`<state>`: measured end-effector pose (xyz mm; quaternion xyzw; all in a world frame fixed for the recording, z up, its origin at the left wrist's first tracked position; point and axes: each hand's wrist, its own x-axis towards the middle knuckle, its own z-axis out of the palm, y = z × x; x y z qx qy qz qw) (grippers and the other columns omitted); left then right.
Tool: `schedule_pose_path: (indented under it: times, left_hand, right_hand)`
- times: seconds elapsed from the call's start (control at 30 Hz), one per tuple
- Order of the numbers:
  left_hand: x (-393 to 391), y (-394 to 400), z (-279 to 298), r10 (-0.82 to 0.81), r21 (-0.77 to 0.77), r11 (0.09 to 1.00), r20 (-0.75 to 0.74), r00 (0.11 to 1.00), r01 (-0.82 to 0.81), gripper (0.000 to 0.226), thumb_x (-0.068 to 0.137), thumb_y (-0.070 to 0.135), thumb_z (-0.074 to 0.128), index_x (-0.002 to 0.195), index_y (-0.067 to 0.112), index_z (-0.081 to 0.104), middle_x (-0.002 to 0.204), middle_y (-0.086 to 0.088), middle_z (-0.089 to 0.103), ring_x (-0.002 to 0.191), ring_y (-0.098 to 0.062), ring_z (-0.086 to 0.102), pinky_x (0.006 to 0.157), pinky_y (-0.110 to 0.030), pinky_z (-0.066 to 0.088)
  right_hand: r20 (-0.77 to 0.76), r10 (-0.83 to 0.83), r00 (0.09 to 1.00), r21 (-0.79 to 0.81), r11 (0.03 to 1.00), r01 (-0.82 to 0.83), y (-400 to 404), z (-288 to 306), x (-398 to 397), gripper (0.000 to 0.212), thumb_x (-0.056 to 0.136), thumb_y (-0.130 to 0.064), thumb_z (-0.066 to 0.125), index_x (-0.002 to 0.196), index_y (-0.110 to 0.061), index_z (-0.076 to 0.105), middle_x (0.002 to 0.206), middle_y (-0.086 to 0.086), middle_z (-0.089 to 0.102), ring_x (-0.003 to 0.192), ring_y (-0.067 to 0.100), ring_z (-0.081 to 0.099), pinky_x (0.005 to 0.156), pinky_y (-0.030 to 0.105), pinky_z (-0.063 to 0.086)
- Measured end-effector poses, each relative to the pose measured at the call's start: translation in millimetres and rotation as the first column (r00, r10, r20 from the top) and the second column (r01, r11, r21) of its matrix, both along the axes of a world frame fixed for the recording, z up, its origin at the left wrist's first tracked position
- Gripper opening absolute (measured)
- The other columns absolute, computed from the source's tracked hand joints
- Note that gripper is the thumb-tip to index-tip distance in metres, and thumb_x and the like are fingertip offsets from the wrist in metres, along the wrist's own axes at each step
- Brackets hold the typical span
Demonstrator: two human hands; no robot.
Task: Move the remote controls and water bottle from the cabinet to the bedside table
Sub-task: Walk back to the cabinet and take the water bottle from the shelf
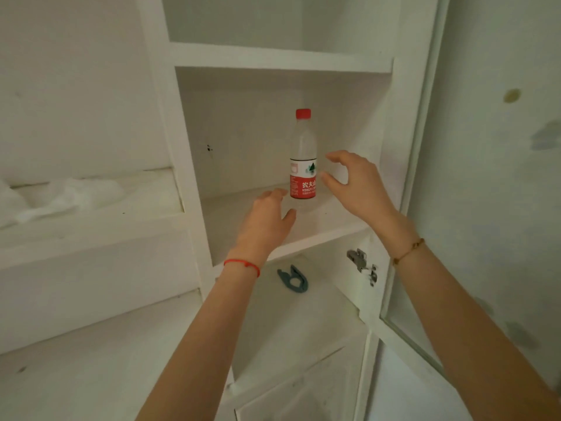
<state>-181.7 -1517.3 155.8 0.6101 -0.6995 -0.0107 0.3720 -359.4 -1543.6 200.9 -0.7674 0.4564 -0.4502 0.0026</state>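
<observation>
At the left of the frame, a white ledge [91, 214] carries crumpled white material [60, 196]; what it is cannot be told.

Centre frame: a white cabinet [188, 165] with open compartments stacked one above another. The water bottle [303, 156] stands upright on the middle shelf [328, 223], toward the back, slightly right of the frame centre. It is clear plastic with a red cap [303, 113] and a red-and-white label [303, 179].

The left hand [267, 220] reaches into the middle compartment from the lower centre of the frame. Its grip is apart: the fingers are spread, with the thumb just beside the base of the bottle. Whether it touches the bottle cannot be told. A red string bracelet [243, 265] sits on the left wrist.

In the compartment below, a dark teal clip [293, 279] lies flat on the lower shelf [303, 314].

The right hand [355, 183] is raised just right of the bottle, at label height. Its grip is apart: fingers curled, thumb and forefinger separated, fingertips [326, 177] next to the label. Contact is not evident. A brown cord bracelet [408, 252] sits on the right wrist.

A metal hinge [361, 264] is fixed to the cabinet's right side panel, right of centre. At the right of the frame, the glass-panelled cabinet door [431, 165] stands open. Behind it is a pale wall [501, 147] with several stains.
</observation>
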Motion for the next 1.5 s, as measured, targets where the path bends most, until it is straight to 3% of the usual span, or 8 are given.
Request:
schedule_pose_path:
  times: [0.37,0.57,0.73,0.97,1.1,1.3,1.4,1.5]
  left_hand:
    - [-6.4,-53.4,-3.6,0.086,0.208,0.975,-0.034,0.996,-0.077,0.058,0.096,0.032,0.055,0.147,0.012,0.038,0.143,-0.011,0.051,0.13,-0.028,0.05,0.104,-0.037,0.043]
    - [-12.5,-63.4,-0.7,0.089,0.23,0.97,-0.022,0.996,-0.082,0.058,0.096,0.033,0.055,0.148,0.012,0.037,0.144,-0.012,0.051,0.131,-0.028,0.05,0.106,-0.037,0.043]
    - [-16.0,-61.8,0.4,0.09,0.252,0.965,-0.04,0.995,-0.077,0.058,0.097,0.033,0.054,0.148,0.012,0.036,0.144,-0.012,0.051,0.13,-0.028,0.05,0.103,-0.036,0.043]
    - [-23.2,-53.7,-1.9,0.11,0.288,0.955,-0.145,0.983,-0.064,0.066,0.097,0.039,0.053,0.152,0.011,0.028,0.148,-0.014,0.046,0.135,-0.029,0.045,0.105,-0.034,0.039]
    - [-28.6,-40.3,-3.2,0.1,0.264,0.964,-0.259,0.961,-0.029,0.068,0.097,0.04,0.053,0.151,0.011,0.027,0.147,-0.015,0.048,0.133,-0.029,0.048,0.103,-0.033,0.04]
    - [-35.8,-14.1,-2.7,0.057,0.25,0.968,-0.312,0.948,0.024,0.064,0.096,0.039,0.056,0.15,0.013,0.031,0.143,-0.014,0.052,0.127,-0.024,0.053,0.091,-0.026,0.04]
    - [-36.8,-1.7,-4.9,0.061,0.252,0.966,-0.441,0.895,0.058,0.062,0.093,0.036,0.061,0.147,0.015,0.038,0.139,-0.012,0.053,0.124,-0.025,0.054,0.093,-0.025,0.041]
    - [-35.4,8.7,-11.2,0.055,0.228,0.967,-0.631,0.774,0.118,0.052,0.089,0.022,0.068,0.137,0.012,0.049,0.13,-0.015,0.059,0.116,-0.03,0.061,0.1,-0.041,0.05]
  right_hand:
    - [0.118,0.046,0.992,0.119,0.991,-0.06,-88.3,38.1,26.2,0.066,0.092,-0.041,0.058,0.144,-0.007,0.034,0.142,0.014,0.046,0.129,0.029,0.046,0.103,0.037,0.04]
    - [0.139,0.096,0.986,0.2,0.972,-0.123,-103.2,37.5,34.2,0.066,0.091,-0.038,0.061,0.14,-0.002,0.035,0.133,0.016,0.053,0.117,0.03,0.055,0.086,0.029,0.042]
    - [0.156,0.125,0.98,0.237,0.958,-0.161,-104.4,34.2,35.7,0.057,0.091,-0.033,0.062,0.133,-0.002,0.04,0.126,0.016,0.059,0.108,0.031,0.061,0.083,0.037,0.052]
    - [0.242,0.135,0.961,0.174,0.968,-0.18,-92.6,35.6,25.5,0.056,0.088,-0.034,0.066,0.131,-0.006,0.043,0.125,0.01,0.06,0.103,0.024,0.063,0.07,0.021,0.043]
    - [0.258,0.151,0.954,0.129,0.973,-0.189,-71.8,44.4,15.7,0.054,0.089,-0.037,0.064,0.131,-0.01,0.044,0.114,-0.001,0.058,0.088,0.013,0.057,0.059,0.009,0.037]
    - [0.286,0.172,0.943,0.11,0.971,-0.21,-36.9,48.3,5.2,0.053,0.088,-0.04,0.065,0.129,-0.012,0.048,0.116,0.001,0.06,0.085,0.01,0.058,0.059,0.01,0.041]
    - [0.258,0.168,0.951,0.097,0.975,-0.199,-17.9,47.6,2.8,0.053,0.089,-0.041,0.063,0.13,-0.013,0.048,0.119,0.0,0.06,0.084,0.008,0.057,0.056,0.005,0.04]
    - [0.219,0.186,0.958,0.067,0.977,-0.205,2.6,44.4,3.2,0.052,0.09,-0.041,0.061,0.131,-0.013,0.046,0.115,-0.005,0.057,0.078,0.002,0.055,0.056,0.001,0.04]
